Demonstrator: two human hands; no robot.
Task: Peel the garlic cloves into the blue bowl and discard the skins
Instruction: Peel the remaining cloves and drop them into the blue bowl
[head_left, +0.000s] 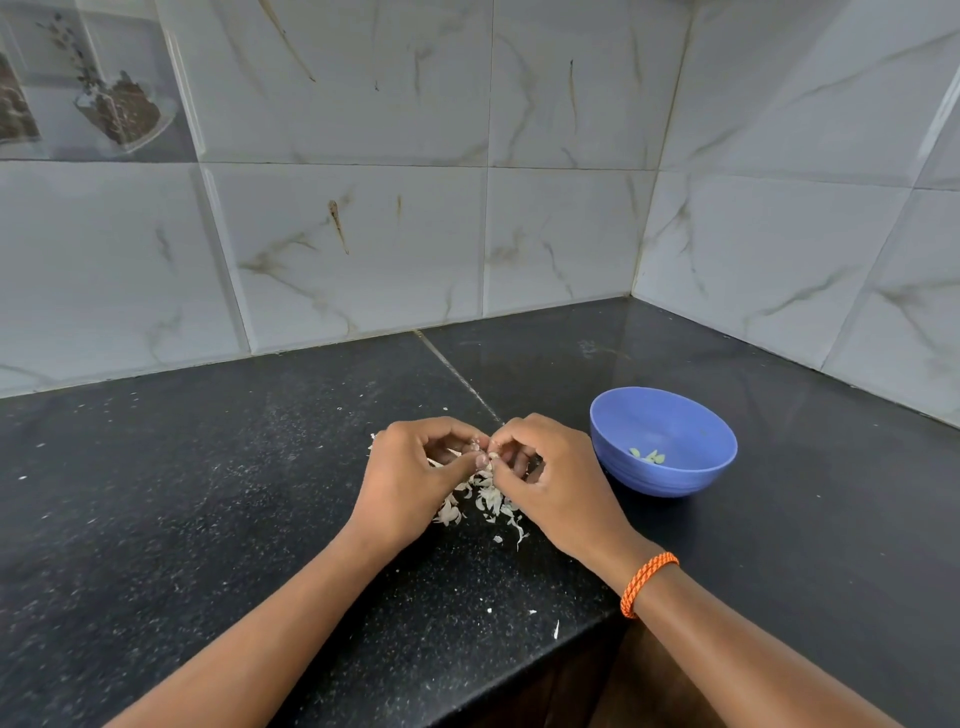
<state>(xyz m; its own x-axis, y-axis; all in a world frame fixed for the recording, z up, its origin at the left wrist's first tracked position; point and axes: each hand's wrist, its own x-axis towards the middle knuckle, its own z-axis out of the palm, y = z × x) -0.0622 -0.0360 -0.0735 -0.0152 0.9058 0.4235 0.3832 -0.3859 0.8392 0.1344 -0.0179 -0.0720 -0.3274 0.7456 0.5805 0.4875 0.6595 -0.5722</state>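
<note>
Worktop (208, 519) of black stone carries my blue bowl (675, 475) at right, few peeled cloves (648, 456) inside. Skins (488, 501) lie under my left hand (415, 478) and right hand (556, 483); both grips pinch one garlic clove (492, 456) together.

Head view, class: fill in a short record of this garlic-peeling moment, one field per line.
surface: black countertop
left hand: pinching a garlic clove
right hand: pinching the same clove
blue bowl: right of the hands, a few peeled cloves inside
skins: loose pile beneath the hands
wrist: orange band on the right
</note>
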